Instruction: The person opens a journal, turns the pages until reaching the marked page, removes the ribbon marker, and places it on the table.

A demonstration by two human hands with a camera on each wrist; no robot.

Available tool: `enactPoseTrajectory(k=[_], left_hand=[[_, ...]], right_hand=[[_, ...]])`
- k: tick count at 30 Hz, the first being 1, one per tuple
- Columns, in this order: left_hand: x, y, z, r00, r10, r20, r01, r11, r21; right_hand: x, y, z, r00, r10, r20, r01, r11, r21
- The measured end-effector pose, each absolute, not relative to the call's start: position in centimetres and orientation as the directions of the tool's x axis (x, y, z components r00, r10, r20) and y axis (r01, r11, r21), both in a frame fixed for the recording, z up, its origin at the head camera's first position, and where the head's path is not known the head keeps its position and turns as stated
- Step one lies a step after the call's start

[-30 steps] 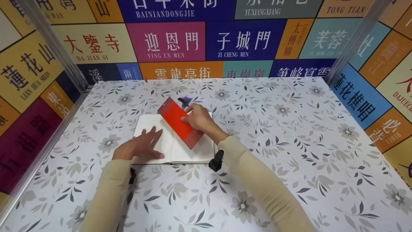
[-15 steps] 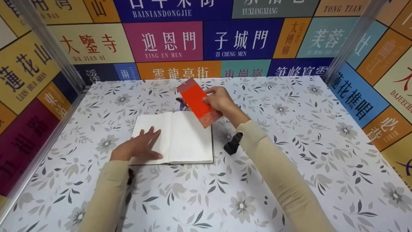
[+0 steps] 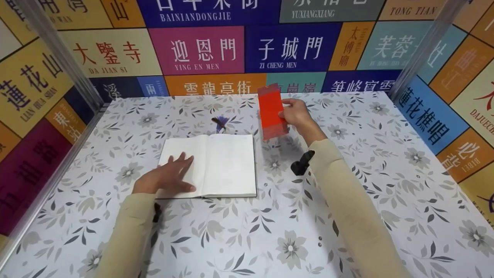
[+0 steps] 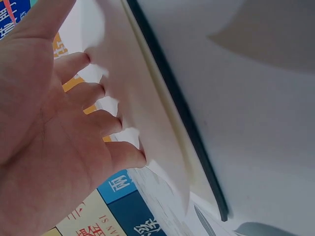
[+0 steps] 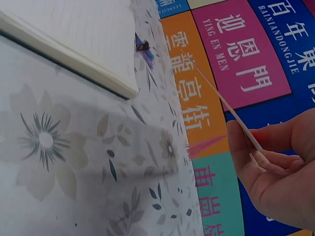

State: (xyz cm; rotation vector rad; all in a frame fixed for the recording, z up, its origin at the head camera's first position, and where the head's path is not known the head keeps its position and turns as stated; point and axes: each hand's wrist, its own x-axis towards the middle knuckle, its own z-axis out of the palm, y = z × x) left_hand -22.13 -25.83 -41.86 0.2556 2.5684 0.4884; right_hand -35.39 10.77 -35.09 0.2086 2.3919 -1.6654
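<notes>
Card (image 3: 271, 111), oblong, bright red with duller ends, in the grip of right fingers (image 3: 288, 102); left fingers (image 4: 86, 94) wide.

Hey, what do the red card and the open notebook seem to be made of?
Red card: probably stiff cardstock, looking thin and straight edge-on; finish unclear. Open notebook: matte paper pages, faintly lined and bending; its dark cover might be board, judging by its straight edge.
</notes>
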Motion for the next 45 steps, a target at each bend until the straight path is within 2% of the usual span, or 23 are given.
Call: enactPoseTrajectory(k=[12,22,35,40,45], left_hand=[[-22.2,-25.9,-42.0,-0.851,0.265,-0.454,0.064,0.909,0.411],[-22.4,-25.7,-42.0,-0.855,0.271,-0.442,0.085,0.914,0.396],[-22.3,-25.8,-41.9,-0.843,0.287,-0.456,0.077,0.902,0.425],[-22.3,-25.7,-42.0,-0.841,0.284,-0.46,0.075,0.904,0.421],[-22.4,-25.7,-42.0,-0.84,0.274,-0.469,0.064,0.907,0.416]], right_hand=[[-34.8,14.5,-37.7,-0.96,-0.003,-0.279,0.257,0.381,-0.888],[-32.0,16.4,-40.3,-0.954,-0.027,-0.299,0.263,0.41,-0.873],[-29.0,16.5,-43.5,-0.941,-0.081,-0.328,0.275,0.381,-0.883],[-27.9,16.6,-43.8,-0.938,-0.091,-0.336,0.254,0.479,-0.84],[-27.3,16.4,-43.3,-0.945,-0.061,-0.32,0.205,0.651,-0.731]])
